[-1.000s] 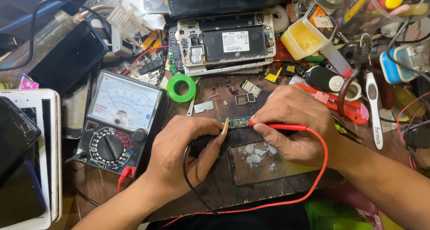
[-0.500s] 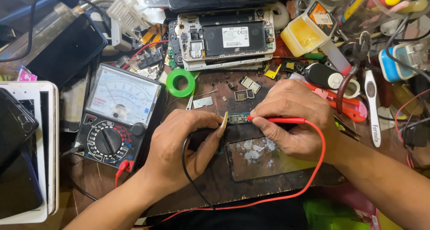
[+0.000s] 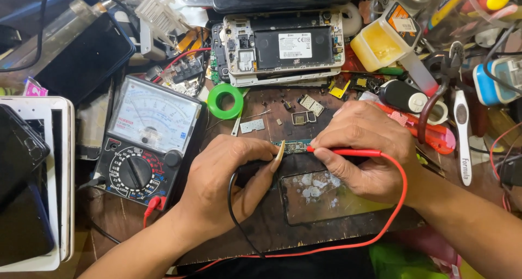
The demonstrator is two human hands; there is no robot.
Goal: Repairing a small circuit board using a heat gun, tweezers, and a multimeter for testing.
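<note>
My left hand (image 3: pixel 228 181) grips a black test probe, its black lead (image 3: pixel 232 214) looping down toward me. My right hand (image 3: pixel 364 148) pinches a red test probe (image 3: pixel 348 152) whose red lead (image 3: pixel 391 214) curves round below. Both probe tips meet on a small green circuit board (image 3: pixel 293 146) lying between my hands on the dark wooden bench. An analog multimeter (image 3: pixel 147 138) with a white dial face and black selector knob sits left of my left hand. A glass panel (image 3: pixel 321 197) with white smears lies under my hands.
An opened phone (image 3: pixel 283 48) with a black battery lies at the back. A green tape roll (image 3: pixel 225 101), small metal shields (image 3: pixel 304 116), a yellow flux tub (image 3: pixel 380 42), red-handled tools (image 3: pixel 429 132) and a white tablet frame (image 3: pixel 60 181) crowd the bench.
The view has shifted slightly. Both hands stay on the small board with the probes; no clear change in grip.
</note>
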